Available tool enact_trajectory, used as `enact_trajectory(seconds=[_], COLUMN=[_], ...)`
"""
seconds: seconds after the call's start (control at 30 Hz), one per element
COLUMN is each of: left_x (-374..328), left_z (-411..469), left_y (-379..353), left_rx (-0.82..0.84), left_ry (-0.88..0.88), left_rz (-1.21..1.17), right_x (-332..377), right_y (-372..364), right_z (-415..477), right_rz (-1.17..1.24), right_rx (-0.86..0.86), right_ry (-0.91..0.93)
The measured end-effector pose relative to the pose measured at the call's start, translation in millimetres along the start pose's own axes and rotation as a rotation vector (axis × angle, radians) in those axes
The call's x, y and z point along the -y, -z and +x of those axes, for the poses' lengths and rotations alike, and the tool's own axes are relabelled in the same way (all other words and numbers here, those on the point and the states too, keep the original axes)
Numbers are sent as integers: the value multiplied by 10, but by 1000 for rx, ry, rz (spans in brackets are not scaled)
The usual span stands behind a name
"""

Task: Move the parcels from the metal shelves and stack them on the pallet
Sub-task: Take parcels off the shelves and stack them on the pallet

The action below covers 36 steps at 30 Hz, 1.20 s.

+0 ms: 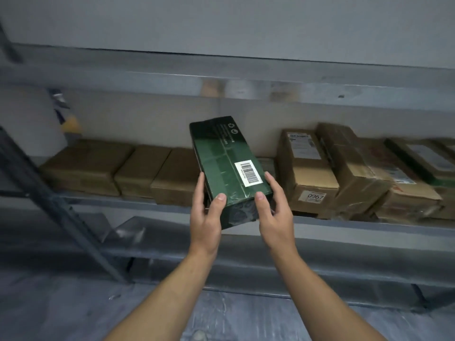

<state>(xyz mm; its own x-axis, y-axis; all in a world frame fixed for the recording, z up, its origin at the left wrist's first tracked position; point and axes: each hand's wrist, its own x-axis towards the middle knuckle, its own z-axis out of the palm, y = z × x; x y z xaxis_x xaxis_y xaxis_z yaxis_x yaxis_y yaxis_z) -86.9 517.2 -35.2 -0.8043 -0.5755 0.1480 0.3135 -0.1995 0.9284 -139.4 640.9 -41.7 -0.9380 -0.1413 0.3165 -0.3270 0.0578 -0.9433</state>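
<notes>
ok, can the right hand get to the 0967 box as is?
Probably not yet: the right hand is gripping the green parcel with the left hand. The 0967 box sits unobstructed just beside it.

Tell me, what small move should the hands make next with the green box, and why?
Probably draw the green box back toward the body, clear of the shelf. The left hand and right hand grip only its near end, so the far end hangs unsupported above the brown boxes.
</notes>
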Motion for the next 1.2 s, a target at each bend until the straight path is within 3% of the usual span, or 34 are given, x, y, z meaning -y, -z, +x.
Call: enact_trajectory(seconds=[0.27, 0.6, 1.2], left_x=[-396, -944, -2353], left_z=[-393, -749, -1794], left_y=[764, 2185, 5441], left_rx=[-211, -538, -1018], left_ry=[-167, -289, -350], left_rz=[95, 191, 442], right_x=[277, 715, 1760], right_y=[-685, -2150, -5327], right_z=[-278, -843, -2968], right_rz=[233, 375, 521], right_rx=[322, 741, 1202], right_ry=[-16, -39, -11])
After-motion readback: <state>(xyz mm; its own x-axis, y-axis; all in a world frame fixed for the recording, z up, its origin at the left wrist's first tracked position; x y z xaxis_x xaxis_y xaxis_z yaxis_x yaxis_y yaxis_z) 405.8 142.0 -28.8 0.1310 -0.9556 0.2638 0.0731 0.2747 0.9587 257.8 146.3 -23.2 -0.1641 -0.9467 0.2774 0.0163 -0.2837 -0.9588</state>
